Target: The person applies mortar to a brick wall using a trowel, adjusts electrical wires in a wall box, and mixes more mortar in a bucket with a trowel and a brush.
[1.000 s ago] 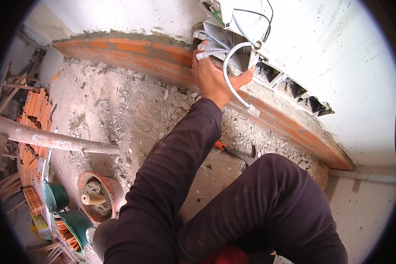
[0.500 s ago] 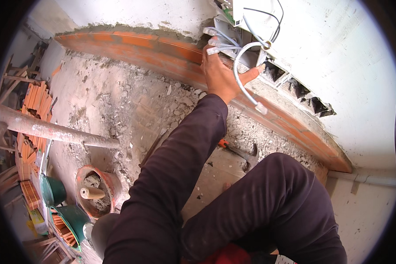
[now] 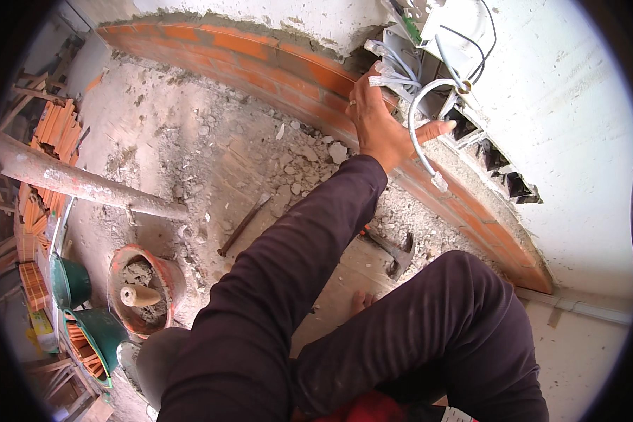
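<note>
My left hand [image 3: 387,130] reaches up to the wall over the brick ledge [image 3: 302,81]. Its fingers are stretched and its thumb points right, toward a row of broken-out cavities [image 3: 498,156]. At its fingertips hang several grey network cables [image 3: 413,116] with clear plugs; one longer cable loops down over the thumb side, its plug [image 3: 439,182] dangling free. The cables come from an opened white box with a green circuit board [image 3: 409,27]. Whether the fingertips touch the cables I cannot tell. My right hand is out of view.
A hammer [image 3: 401,257] lies on the rubble-strewn floor by my knee, with a metal bar [image 3: 244,225] left of my sleeve. Farther left are a mortar bucket [image 3: 178,285] holding a wooden-handled tool [image 3: 139,295], green buckets [image 3: 72,281], a thick pole [image 3: 84,186] and stacked bricks [image 3: 58,133].
The view has shifted, so the wall, cables and hand appear farther right and lower. My left hand keeps nearly the same pose beside the cables. More of the metal bar shows.
</note>
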A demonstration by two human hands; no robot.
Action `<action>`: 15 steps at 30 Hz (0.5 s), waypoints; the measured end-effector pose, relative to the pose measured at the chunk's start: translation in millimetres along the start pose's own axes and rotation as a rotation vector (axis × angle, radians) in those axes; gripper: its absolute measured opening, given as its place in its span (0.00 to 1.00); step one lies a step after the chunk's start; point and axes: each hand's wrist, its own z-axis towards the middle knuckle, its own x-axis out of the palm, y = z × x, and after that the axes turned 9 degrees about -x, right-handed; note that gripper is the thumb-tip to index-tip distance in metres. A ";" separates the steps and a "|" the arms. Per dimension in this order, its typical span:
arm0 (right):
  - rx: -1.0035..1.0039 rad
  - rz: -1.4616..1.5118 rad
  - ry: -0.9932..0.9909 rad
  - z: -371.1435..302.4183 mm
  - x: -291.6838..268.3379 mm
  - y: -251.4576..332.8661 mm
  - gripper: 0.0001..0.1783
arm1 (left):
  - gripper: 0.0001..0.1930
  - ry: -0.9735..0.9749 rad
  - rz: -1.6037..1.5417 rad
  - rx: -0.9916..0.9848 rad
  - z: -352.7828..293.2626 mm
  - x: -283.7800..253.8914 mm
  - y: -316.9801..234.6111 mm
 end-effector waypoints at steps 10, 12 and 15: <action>0.040 -0.040 0.009 2.1 -3.5 0.5 0.09 | 0.49 0.025 -0.143 0.060 7.1 -11.1 26.4; 0.049 -0.043 0.010 2.7 -2.9 0.0 0.09 | 0.48 0.008 -0.136 0.097 7.9 -11.8 31.9; 0.062 -0.055 0.010 2.4 -4.4 0.4 0.08 | 0.46 -0.014 -0.135 0.146 10.0 -12.8 40.0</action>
